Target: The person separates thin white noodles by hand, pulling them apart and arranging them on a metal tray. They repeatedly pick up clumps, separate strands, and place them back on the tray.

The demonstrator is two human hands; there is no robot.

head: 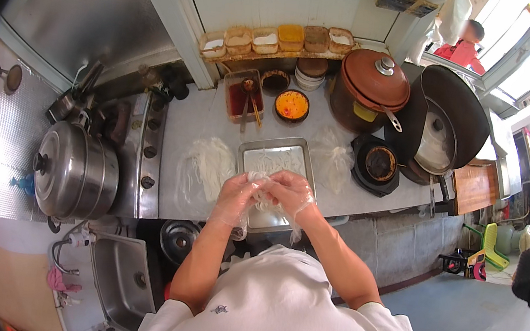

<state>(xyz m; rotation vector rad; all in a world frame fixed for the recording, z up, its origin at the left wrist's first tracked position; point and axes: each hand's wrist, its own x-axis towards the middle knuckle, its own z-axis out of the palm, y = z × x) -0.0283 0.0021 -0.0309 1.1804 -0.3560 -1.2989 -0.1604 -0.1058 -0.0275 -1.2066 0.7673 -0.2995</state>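
My left hand [236,193] and my right hand [291,192], each in a clear plastic glove, come together above a shallow metal tray [313,164]. Between them they grip a bunch of white noodles [259,177], part of which hangs below the fingers. More pale noodle strands [276,158] lie in the tray. Left of the tray, white noodles [212,166] rest on a clear plastic bag [184,190]. To its right sits a bunched clear plastic bag [333,162] with pale contents that I cannot make out.
Behind the tray stand a container of red sauce [235,88] with utensils and a bowl of orange sauce [292,105]. A lidded brown pot [370,89] and a black stand [357,170] are at right. At left are a steel pot [78,173] and a sink [123,272].
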